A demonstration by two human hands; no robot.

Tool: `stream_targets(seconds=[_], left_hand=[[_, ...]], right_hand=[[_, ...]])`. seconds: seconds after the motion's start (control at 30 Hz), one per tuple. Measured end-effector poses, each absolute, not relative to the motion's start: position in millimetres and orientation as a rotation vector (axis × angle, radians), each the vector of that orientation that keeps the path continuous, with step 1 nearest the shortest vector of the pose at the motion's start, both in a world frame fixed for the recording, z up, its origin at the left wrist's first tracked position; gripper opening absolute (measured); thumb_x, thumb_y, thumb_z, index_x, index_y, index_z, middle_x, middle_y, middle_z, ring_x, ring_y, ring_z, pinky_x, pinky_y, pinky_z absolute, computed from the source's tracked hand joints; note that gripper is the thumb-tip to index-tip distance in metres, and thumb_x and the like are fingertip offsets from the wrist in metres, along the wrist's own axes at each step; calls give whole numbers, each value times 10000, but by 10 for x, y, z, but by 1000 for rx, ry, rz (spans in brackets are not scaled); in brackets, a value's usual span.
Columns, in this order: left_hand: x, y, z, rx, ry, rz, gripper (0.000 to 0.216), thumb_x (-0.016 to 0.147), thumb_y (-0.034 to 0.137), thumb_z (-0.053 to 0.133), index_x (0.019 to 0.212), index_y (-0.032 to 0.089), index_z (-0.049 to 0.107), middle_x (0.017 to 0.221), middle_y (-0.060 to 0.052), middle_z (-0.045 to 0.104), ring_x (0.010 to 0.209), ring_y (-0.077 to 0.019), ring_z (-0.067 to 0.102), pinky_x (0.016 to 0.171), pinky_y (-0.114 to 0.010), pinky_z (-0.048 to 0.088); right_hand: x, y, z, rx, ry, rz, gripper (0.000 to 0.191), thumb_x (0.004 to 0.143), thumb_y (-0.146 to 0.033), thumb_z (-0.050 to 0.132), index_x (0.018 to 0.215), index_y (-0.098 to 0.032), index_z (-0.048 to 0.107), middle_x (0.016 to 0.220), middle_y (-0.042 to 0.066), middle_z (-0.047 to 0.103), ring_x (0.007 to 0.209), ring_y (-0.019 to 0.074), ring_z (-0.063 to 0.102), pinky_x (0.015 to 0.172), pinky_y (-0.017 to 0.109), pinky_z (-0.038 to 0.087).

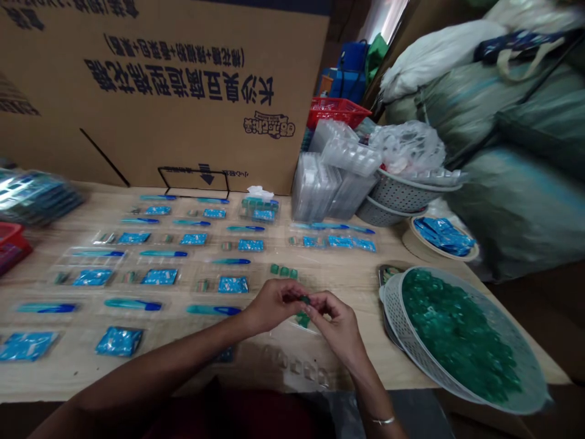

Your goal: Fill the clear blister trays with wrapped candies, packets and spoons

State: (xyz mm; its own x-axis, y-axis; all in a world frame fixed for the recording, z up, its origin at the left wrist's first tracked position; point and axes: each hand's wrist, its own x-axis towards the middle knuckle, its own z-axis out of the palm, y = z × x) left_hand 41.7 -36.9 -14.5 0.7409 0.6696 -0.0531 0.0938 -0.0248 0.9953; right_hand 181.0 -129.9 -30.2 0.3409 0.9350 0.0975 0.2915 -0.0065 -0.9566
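My left hand (270,303) and my right hand (337,326) meet above the front middle of the wooden table (320,280), fingers pinched together on small green pieces (303,310). A clear plastic blister tray (297,366) lies on the table just under my hands. A few more green pieces (283,271) sit on the table beyond my hands. To my right stands a white basket (390,305) full of green pieces (452,332).
Rows of clear trays with blue packets (158,277) and blue pens (132,303) cover the table's left and middle. Stacked empty blister trays (320,183), white colanders (402,195), a bowl of blue packets (441,236) and a big cardboard box (183,85) stand at the back. Sacks (512,152) fill the right.
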Motion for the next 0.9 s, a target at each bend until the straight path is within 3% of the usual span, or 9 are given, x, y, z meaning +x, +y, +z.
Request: stream_targets(seconds=[0.2, 0.33, 0.5, 0.6, 0.67, 0.73, 0.83, 0.9], left_hand=[[292, -434, -117, 1864, 612, 539, 213, 765, 177, 571, 942, 164, 689, 878, -47, 708, 774, -153, 610, 704, -246, 462], [244, -416, -142, 1921, 624, 542, 277, 761, 87, 468, 908, 160, 691, 868, -51, 713, 784, -156, 632, 712, -248, 464], [227, -448, -134, 1762, 667, 551, 197, 731, 112, 514, 807, 159, 690, 746, -16, 697, 688, -137, 606, 629, -217, 442], [224, -464, -154, 1597, 715, 555, 62, 706, 170, 587, 677, 142, 634, 610, 8, 626, 575, -109, 544, 548, -201, 406], [227, -438, -182, 1603, 728, 527, 83, 710, 190, 596, 642, 142, 597, 577, 18, 587, 544, -100, 516, 521, -198, 394], [237, -379, -216, 1749, 741, 488, 48, 707, 175, 602, 743, 147, 618, 687, -3, 629, 617, -120, 553, 578, -220, 437], [263, -266, -274, 2118, 783, 367, 306, 698, 121, 607, 1002, 161, 613, 1018, -73, 656, 943, -204, 588, 833, -323, 470], [279, -203, -312, 2328, 799, 230, 311, 710, 94, 584, 1015, 150, 607, 1081, -102, 637, 1078, -240, 541, 931, -376, 430]], right_hand=[[1688, -1297, -312, -1445, -979, 901, 249, 703, -416, 691, 754, -173, 672, 671, 27, 676, 597, 144, 592, 539, 247, 476], [1639, -1297, -308, -1435, -935, 1007, 289, 697, -455, 696, 750, -171, 676, 631, 19, 658, 559, 139, 578, 531, 253, 477], [1555, -1315, -321, -1413, -930, 940, 276, 704, -443, 696, 699, -175, 630, 623, 2, 621, 580, 126, 546, 546, 231, 452], [1537, -1343, -355, -1370, -916, 971, 253, 708, -418, 698, 724, -182, 609, 673, 5, 631, 620, 133, 558, 575, 235, 460], [1586, -1330, -376, -1373, -953, 992, 239, 718, -405, 687, 728, -184, 597, 662, -1, 622, 601, 131, 553, 557, 233, 452], [1699, -1258, -394, -1452, -1059, 903, 197, 743, -374, 664, 739, -189, 596, 668, -3, 616, 610, 138, 558, 563, 238, 448], [1934, -1042, -430, -1586, -1358, 567, 88, 802, -279, 580, 777, -199, 605, 754, 21, 628, 720, 168, 590, 657, 268, 459], [2071, -883, -472, -1625, -1587, 393, 89, 823, -209, 521, 793, -205, 605, 803, 34, 627, 776, 176, 594, 704, 277, 455]])
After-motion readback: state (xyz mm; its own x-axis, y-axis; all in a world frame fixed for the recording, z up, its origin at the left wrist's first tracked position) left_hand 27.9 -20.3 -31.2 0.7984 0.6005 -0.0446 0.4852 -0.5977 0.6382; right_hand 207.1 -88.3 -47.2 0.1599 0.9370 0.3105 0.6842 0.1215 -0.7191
